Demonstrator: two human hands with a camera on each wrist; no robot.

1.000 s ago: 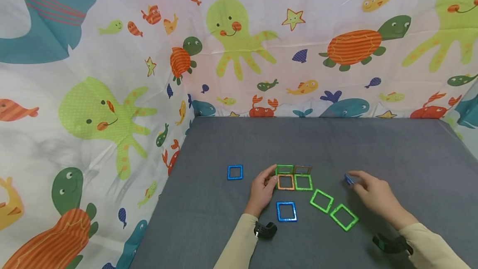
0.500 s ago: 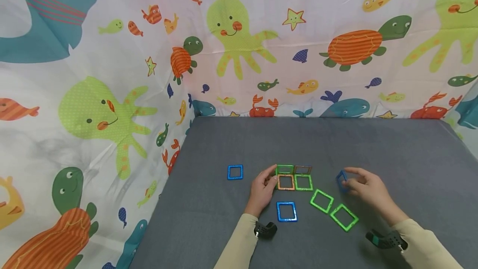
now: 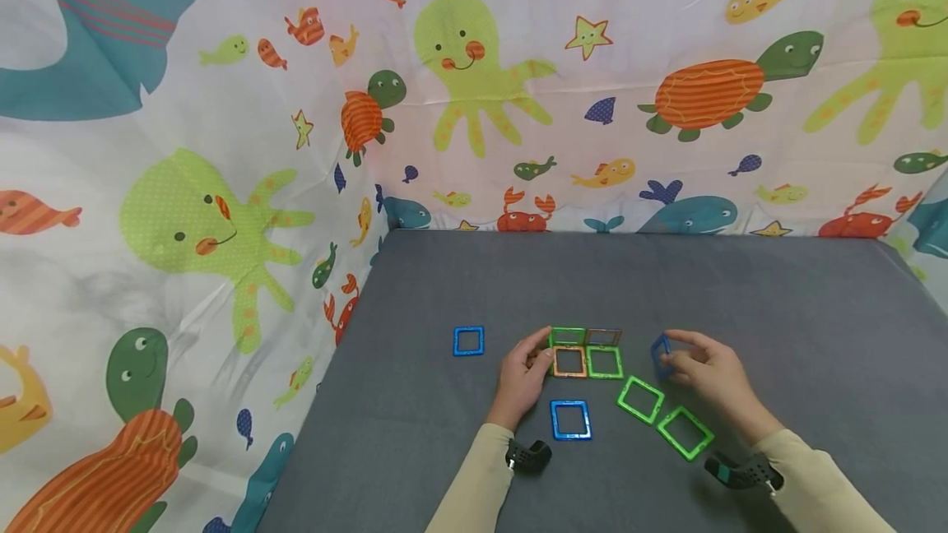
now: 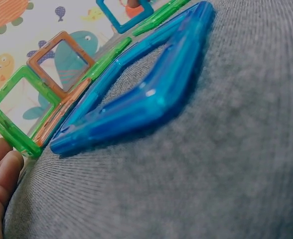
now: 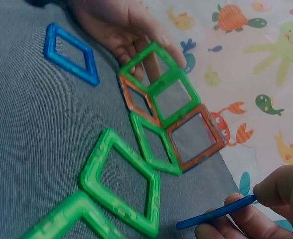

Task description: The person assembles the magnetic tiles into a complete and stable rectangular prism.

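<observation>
Head view: right hand (image 3: 713, 370) pinches blue square (image 5: 209, 215), gap leftward; left hand (image 3: 520, 381) touches green panel edge (image 5: 136, 58).

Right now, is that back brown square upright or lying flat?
Upright: the brown square rises from the far edge of the flat green square.

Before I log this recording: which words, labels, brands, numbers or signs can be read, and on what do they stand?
None can be read.
Printed fabric: sea creatures and stars, no lettering seen.
Left wristband and right wristband: too small to tell any marking.
Green tile, right wrist view: small frame marks, too blurred to read.
</observation>
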